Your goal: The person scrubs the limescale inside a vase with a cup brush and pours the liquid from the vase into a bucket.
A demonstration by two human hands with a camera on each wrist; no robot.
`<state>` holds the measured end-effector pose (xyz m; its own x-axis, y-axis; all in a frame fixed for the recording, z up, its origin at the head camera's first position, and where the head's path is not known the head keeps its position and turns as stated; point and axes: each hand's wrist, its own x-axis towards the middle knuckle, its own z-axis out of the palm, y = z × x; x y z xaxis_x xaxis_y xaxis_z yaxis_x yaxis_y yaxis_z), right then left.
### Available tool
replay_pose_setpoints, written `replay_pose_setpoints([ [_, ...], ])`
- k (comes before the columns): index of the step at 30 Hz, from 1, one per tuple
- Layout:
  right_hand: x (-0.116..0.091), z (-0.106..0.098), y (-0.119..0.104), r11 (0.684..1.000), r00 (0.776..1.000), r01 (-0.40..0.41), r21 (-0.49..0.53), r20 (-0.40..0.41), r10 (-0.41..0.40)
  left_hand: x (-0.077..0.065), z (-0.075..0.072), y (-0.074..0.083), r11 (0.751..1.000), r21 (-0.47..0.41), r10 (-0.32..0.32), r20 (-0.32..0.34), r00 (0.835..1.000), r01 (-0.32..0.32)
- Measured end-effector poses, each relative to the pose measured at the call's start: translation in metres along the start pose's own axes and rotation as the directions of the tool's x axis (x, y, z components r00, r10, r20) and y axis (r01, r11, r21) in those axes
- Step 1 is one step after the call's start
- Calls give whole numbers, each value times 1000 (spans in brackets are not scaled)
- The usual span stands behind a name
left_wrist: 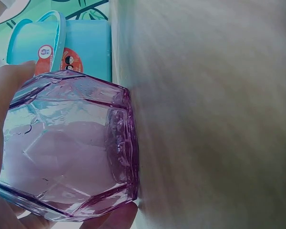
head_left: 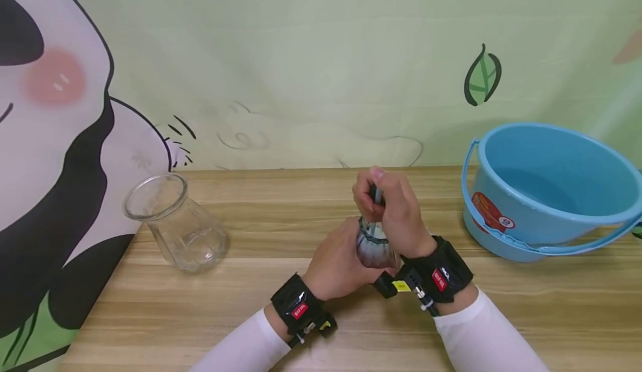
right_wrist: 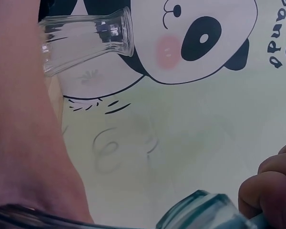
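My left hand grips a faceted glass cup around its side, close over the table. In the left wrist view the cup looks clear with purple-tinted edges, and a pale mass shows through its wall. Above the cup's mouth, my right hand is curled round a slim grey handle pointing down into it, thumb uppermost. A teal-and-white striped piece shows beside the right fingers in the right wrist view. I cannot tell what kind of tool the handle belongs to.
To the left on the wooden table stands a clear glass jar with a wide rim. A blue bucket with its handle lowered sits at the right. Behind is a pale green backdrop printed with a panda.
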<state>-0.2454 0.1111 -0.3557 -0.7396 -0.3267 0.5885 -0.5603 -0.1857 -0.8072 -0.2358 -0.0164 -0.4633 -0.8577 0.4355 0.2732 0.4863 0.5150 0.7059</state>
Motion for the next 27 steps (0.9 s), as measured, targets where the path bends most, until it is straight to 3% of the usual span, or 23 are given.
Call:
replay_pose_setpoints([
  [7, -1, 1, -3, 1000, 1000, 20, 21, -20, -20, 0, 1, -1, 999, -27, 22, -6, 1000, -22],
  [19, 1, -9, -24, 971, 999, 34, 237, -49, -23, -1, 0, 1, 1000, 2, -18, -10, 1000, 18],
  [27, 1, -7, -26, 968, 998, 38, 247, -49, -26, 0, 0, 1, 1000, -1, -13, -8, 1000, 13],
])
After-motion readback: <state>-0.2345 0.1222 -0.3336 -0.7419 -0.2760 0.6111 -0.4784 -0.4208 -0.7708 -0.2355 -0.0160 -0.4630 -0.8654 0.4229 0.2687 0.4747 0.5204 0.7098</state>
